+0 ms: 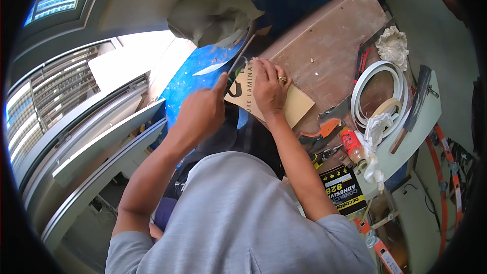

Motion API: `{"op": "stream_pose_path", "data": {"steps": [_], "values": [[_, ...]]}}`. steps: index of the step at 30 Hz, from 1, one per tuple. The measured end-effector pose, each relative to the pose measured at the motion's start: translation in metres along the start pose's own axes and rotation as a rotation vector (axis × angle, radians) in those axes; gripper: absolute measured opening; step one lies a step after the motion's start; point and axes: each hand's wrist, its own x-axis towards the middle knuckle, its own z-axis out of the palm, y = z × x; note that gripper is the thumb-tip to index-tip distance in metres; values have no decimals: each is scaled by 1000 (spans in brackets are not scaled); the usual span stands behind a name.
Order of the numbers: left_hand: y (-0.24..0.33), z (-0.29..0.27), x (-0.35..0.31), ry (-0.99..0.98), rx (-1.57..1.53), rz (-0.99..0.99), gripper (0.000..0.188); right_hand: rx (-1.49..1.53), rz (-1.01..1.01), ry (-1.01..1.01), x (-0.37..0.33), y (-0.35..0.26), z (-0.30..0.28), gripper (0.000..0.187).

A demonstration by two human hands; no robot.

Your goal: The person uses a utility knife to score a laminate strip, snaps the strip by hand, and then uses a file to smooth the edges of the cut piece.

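Grip status: right hand [270, 90] rests over the tan panel [299, 108], clasp indeterminate; left hand [201, 111] curled, contents indeterminate. Panel lies beneath the right hand, at the brown surface's [324, 40] edge, long axis upper left to lower right; left hand just beside its left end. Quantities: one panel, one orange-handled tool [329, 128], one bottle [353, 147].

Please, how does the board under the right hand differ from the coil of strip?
The board is tan, the coil white. The board is flat with straight edges; the coil is round and looped. The right hand rests on the board; no hand touches the coil.
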Motion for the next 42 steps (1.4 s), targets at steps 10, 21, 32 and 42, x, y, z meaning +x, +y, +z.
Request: {"op": "stream_pose_path", "data": {"steps": [10, 21, 32, 42], "values": [[10, 6, -34, -90, 9, -16, 60, 24, 2, 12, 0, -1, 2, 42], [4, 23, 16, -181, 131, 80, 67, 17, 15, -87, -9, -4, -1, 45], [17, -13, -12, -98, 14, 28, 54, 43, 40, 0, -1, -3, 4, 47], [10, 8, -5, -132, 168, 122, 61, 7, 11, -49, -1, -5, -3, 44]]}}
